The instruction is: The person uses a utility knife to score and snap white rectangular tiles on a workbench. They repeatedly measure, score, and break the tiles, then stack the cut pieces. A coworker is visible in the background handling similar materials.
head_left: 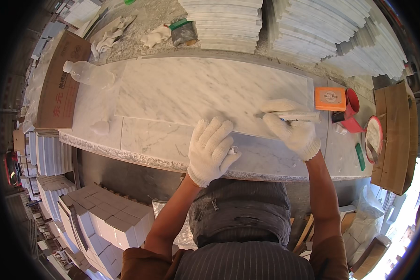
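Observation:
A pale grey-veined marble slab [191, 88] lies flat on the workbench in front of me. My right hand [294, 133], in a white knit glove, is closed around a white marker pen [299, 116] over the slab's right part. The pen lies nearly level, and its left end is hidden by the fingers. My left hand [211, 150], gloved the same way, rests its long fingers over the slab's near edge. Between its thumb and forefinger sits a small white piece [233, 150], mostly covered; its kind cannot be made out.
A clear plastic bottle [88, 73] lies by a brown carton [63, 81] at left. At right are an orange box [330, 99], a red cup [352, 106], a round tub [374, 139] and a green strip [360, 157]. Stacked slabs [228, 23] stand behind the bench.

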{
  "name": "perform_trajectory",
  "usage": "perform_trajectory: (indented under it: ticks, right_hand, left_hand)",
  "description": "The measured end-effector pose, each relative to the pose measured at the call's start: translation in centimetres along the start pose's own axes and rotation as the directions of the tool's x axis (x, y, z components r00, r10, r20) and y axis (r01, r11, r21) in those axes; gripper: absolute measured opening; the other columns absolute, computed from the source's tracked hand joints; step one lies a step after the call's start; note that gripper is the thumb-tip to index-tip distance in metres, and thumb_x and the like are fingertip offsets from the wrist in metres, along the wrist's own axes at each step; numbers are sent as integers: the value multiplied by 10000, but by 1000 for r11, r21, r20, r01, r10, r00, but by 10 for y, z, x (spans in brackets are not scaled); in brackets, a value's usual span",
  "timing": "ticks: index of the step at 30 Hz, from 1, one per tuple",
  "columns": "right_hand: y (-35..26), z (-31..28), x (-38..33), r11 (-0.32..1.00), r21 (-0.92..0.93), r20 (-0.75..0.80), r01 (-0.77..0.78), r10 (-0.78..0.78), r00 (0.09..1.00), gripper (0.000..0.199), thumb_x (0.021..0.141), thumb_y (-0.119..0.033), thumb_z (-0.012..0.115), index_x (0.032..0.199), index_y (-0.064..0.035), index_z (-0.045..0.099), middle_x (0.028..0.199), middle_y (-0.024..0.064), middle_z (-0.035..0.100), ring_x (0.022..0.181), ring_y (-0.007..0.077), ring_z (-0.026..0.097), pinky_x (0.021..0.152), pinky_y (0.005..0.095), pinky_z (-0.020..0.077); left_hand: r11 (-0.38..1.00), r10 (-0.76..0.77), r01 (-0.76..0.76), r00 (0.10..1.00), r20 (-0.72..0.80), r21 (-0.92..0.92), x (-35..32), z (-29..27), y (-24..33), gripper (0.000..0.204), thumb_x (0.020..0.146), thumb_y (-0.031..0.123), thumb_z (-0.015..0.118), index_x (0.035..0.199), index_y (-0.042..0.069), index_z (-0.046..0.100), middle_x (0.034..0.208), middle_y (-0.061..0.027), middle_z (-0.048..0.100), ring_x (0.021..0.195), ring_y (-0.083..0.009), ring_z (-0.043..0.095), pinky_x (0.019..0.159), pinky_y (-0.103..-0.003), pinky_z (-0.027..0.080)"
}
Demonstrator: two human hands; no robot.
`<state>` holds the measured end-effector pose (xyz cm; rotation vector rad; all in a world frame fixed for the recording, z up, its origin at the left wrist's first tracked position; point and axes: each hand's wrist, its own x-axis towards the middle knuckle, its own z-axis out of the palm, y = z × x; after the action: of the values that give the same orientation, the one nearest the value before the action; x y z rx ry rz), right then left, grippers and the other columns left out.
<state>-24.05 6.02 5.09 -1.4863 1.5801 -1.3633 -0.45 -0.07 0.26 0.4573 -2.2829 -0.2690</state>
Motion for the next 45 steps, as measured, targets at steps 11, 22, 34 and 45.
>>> perform_trajectory:
  ticks: [11, 22, 34, 45]
  right_hand:
    - [-1, -4, -3, 997, -59, 56, -47, 51, 997, 166, 900, -49, 673, 1052, 2, 718, 998, 74, 729, 873, 130, 647, 771, 284, 514]
    - [1, -5, -5, 998, -66, 46, -23, 26, 999, 167, 880, -24, 698, 1045, -2, 713, 999, 75, 728, 883, 132, 652, 774, 291, 520]
    - [7, -6, -7, 925, 330, -118, -190, 240, 964, 180, 947, -75, 695, 1091, 30, 676, 912, 46, 718, 786, 96, 633, 696, 242, 523]
    - [10, -7, -7, 935, 328, -151, -136, 194, 969, 198, 966, -98, 655, 1129, 11, 676, 895, 54, 701, 763, 82, 629, 657, 252, 546]
  left_hand:
    - [1000, -7, 7, 1000, -3, -12, 1, -1, 0, 306, 779, 242, 718, 979, 51, 586, 1234, -150, 623, 1130, -410, 579, 913, -585, 426]
    - [1000, 5, -5, 1000, -12, 0, 1, 0, -1, 303, 802, 278, 713, 951, 51, 579, 1223, -153, 619, 1118, -411, 580, 881, -571, 434]
    - [996, -69, 57, 981, 181, 69, 57, -6, 47, 274, 800, 277, 736, 926, 61, 622, 1210, -136, 621, 1212, -387, 537, 1051, -612, 361]
    - [985, -95, 35, 929, 358, 170, 72, -10, 50, 223, 845, 257, 727, 897, 82, 598, 1213, -140, 636, 1275, -343, 523, 1172, -573, 287]
